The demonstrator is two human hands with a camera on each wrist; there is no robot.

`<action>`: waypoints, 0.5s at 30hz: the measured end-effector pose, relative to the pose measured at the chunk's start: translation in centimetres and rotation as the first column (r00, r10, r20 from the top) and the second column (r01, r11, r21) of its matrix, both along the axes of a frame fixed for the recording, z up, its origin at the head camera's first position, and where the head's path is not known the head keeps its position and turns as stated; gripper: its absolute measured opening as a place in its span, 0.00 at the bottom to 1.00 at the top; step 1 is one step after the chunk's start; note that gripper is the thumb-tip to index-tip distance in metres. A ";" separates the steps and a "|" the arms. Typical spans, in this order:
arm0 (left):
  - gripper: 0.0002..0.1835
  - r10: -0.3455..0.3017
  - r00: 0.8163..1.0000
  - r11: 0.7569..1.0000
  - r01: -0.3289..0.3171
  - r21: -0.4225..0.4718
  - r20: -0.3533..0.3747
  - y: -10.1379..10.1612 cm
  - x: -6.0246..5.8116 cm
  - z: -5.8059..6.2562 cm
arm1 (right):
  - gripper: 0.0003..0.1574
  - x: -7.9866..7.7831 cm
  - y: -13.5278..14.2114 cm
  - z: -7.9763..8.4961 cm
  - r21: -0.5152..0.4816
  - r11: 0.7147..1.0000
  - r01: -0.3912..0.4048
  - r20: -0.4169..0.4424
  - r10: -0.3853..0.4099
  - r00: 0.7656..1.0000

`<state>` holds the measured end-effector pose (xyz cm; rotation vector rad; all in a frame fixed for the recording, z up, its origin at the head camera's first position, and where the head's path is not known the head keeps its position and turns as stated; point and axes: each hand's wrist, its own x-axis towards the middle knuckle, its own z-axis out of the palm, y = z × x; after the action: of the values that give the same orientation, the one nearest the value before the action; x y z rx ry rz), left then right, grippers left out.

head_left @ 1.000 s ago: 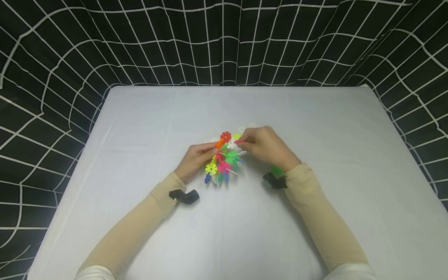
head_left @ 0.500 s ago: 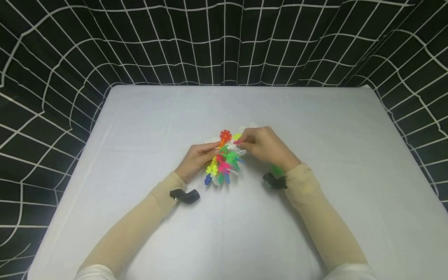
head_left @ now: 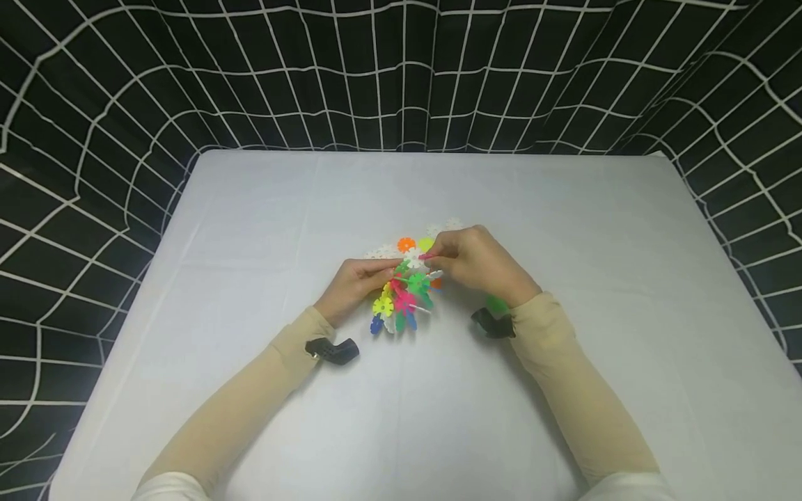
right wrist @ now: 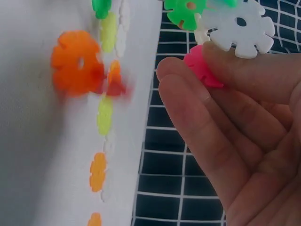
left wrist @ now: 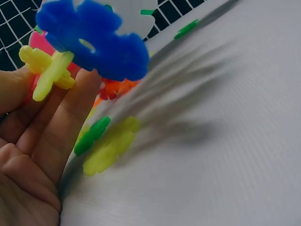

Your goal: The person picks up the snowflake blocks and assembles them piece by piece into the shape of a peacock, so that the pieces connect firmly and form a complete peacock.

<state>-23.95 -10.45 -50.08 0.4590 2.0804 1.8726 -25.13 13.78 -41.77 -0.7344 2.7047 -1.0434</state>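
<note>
Left hand (head_left: 354, 287) grasps, between thumb and fingers, a cluster of interlocked multicoloured plastic flower-shaped discs (head_left: 404, 303), held raised over the middle of the table (head_left: 282, 209). Right hand (head_left: 474, 261) pinches a pink plastic flower-shaped disc (right wrist: 201, 67) just beside a white plastic flower-shaped disc (right wrist: 229, 32); whether pink is joined to the cluster cannot be determined. In the left wrist view, a blue plastic flower-shaped disc (left wrist: 106, 52) projects from the cluster, adjoining a yellow one near the thumb. White plastic flower-shaped discs (head_left: 452, 223) lie on the table beyond the hands. A green piece (head_left: 497, 305) shows near the right wrist — partly hidden by a black wrist-mounted device (head_left: 492, 324). A black curtain with white grid lines (head_left: 388, 42) stands behind the table.
</note>
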 end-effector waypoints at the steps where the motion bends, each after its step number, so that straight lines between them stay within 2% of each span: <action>1: 0.17 -0.001 1.000 1.000 0.001 -0.009 -0.006 0.0 0.0 0.0 | 0.02 0.0 0.0 0.0 -0.005 1.000 0.001 0.020 -0.001 1.000; 3: 0.17 0.003 1.000 1.000 -0.003 -0.029 -0.017 0.0 0.0 0.1 | 0.03 0.1 0.0 0.1 -0.015 1.000 0.010 0.058 -0.009 0.998; 7: 0.17 0.003 0.999 0.999 -0.005 -0.043 -0.034 0.0 -0.1 0.2 | 0.03 0.0 -0.1 0.0 -0.027 0.999 0.018 0.068 -0.016 0.998; 10: 0.21 -0.002 1.000 1.000 0.002 -0.003 0.001 -0.1 -0.1 0.2 | 0.03 -0.2 -0.1 -0.3 -0.016 0.999 0.030 0.036 -0.030 0.999; 12: 0.22 -0.010 1.000 1.000 0.010 0.010 0.013 0.0 -0.1 0.2 | 0.03 -0.3 -0.1 -0.6 -0.017 0.999 0.047 0.048 -0.046 0.998; 15: 0.23 -0.025 1.000 1.000 0.025 0.007 -0.003 -0.2 -0.2 0.1 | 0.02 -0.4 -0.2 -0.7 -0.025 0.998 0.060 0.056 -0.059 0.997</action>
<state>-24.13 -10.63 -49.95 0.4872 2.0610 1.8673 -25.58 13.61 -42.49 -0.6230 2.6865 -1.0977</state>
